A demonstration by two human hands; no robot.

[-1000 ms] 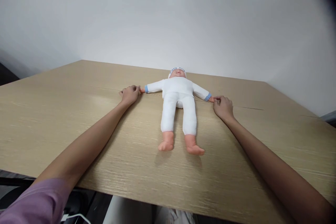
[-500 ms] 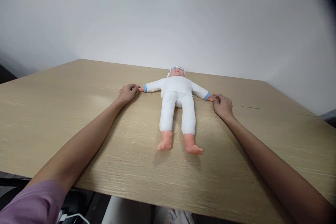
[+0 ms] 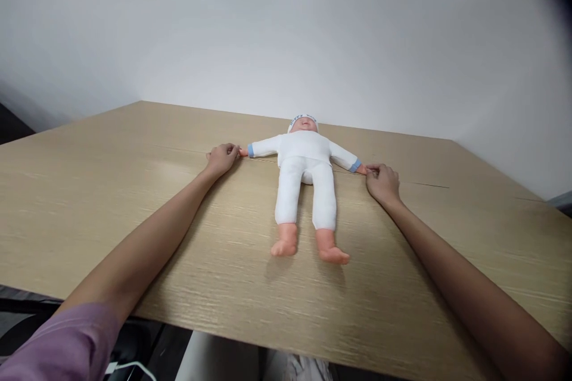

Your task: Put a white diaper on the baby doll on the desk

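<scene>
A baby doll (image 3: 305, 147) in a white outfit with blue cuffs lies on its back on the wooden table (image 3: 187, 286). Its head, in a white cap with blue lettering, points away from me, and its bare feet are towards me. Both doll arms are stretched out sideways. My left hand (image 3: 222, 159) is closed on the doll's hand at the left, thumb and fingers pinched together. At the right, my right hand (image 3: 383, 183) pinches the doll's other hand. Both my forearms rest along the tabletop.
A pale partition wall (image 3: 250, 41) stands behind the table. Narrow seams run across the tabletop. Below the front edge, a white cable (image 3: 134, 364) shows at the lower left.
The whole view has shifted slightly, so everything appears a little to the right. The fingers of my right hand look more tightly closed on the doll's hand. The doll's pose is the same.
</scene>
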